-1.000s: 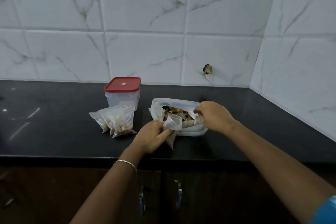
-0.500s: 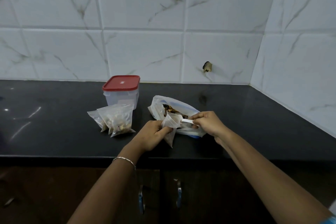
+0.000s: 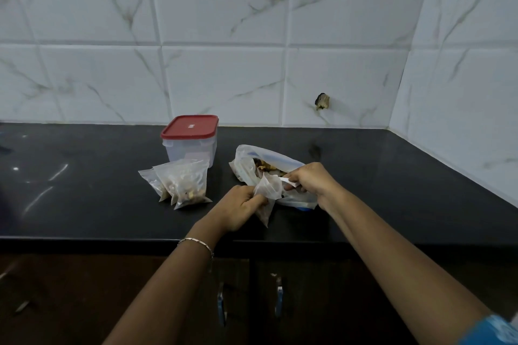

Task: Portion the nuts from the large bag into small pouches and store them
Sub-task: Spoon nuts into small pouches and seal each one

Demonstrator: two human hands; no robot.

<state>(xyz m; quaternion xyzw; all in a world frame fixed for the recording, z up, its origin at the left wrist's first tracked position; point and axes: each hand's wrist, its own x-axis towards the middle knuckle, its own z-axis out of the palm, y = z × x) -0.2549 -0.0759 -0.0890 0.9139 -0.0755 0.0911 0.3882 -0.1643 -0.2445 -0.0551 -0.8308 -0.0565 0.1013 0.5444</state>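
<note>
Ahead of you, the white marble-veined tile wall (image 3: 224,78) fills the upper half of the view and turns a corner on your right. Below it the black countertop (image 3: 84,204) runs the full width, with the dark cabinet doors (image 3: 308,302) and their two metal handles (image 3: 221,305) under its front edge.

On the counter, the clear container (image 3: 190,152) stands upright near the wall with its red lid (image 3: 190,126) on. Just to its right and apart from it, the large bag (image 3: 242,159) lies on its side with its mouth gaping, and the nuts (image 3: 265,166) show inside. In front of the container, touching its base, the filled pouches (image 3: 182,182) lean against each other in a small cluster.

Your left hand (image 3: 238,210) has its fingers curled round the small pouch (image 3: 267,190) and holds it upright against the near side of the large bag, mouth spread open at the top. Your right hand (image 3: 311,180) is over the large bag, fingers closed in a pinch on what looks like a white scoop (image 3: 287,180), though it is too small to be sure; its tip sits at the pouch mouth.

A thin bracelet (image 3: 196,242) circles your left wrist, a blue sleeve (image 3: 493,328) shows at the lower right corner, and a dark chipped spot (image 3: 322,101) marks the wall.
</note>
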